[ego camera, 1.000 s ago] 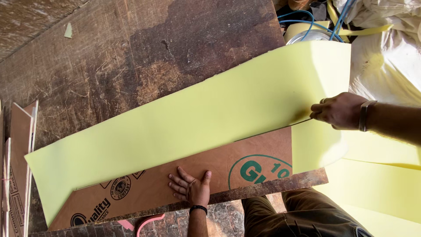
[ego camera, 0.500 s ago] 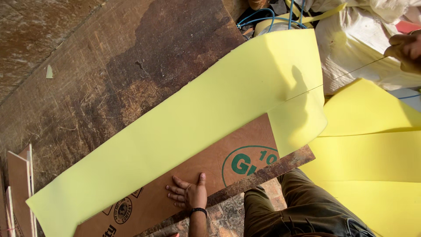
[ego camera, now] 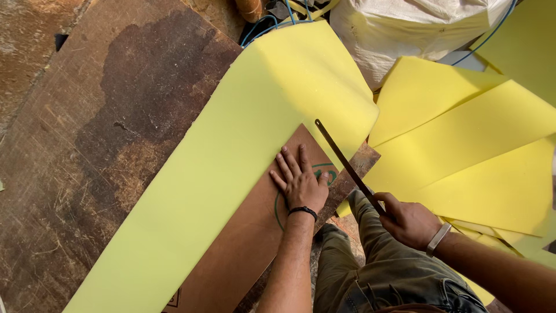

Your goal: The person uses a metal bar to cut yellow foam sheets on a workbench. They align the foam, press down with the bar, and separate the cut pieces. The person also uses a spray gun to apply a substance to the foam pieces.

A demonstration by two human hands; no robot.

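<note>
White sack (ego camera: 417, 26), blue cord (ego camera: 263, 26), loose yellow foam sheets (ego camera: 480, 145) on the right.

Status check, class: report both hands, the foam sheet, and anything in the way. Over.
Left hand flat on cardboard template. Right hand grips thin blade. Yellow foam sheet under template. Nothing blocking blade.

We see warm, bright daylight, soft shadows near the hands, sharp focus, slight wide-angle stretching at the edges.

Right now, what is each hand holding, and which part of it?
The right hand holds a thin dark blade by its near end. The left hand holds nothing; it presses flat on the brown cardboard.
</note>
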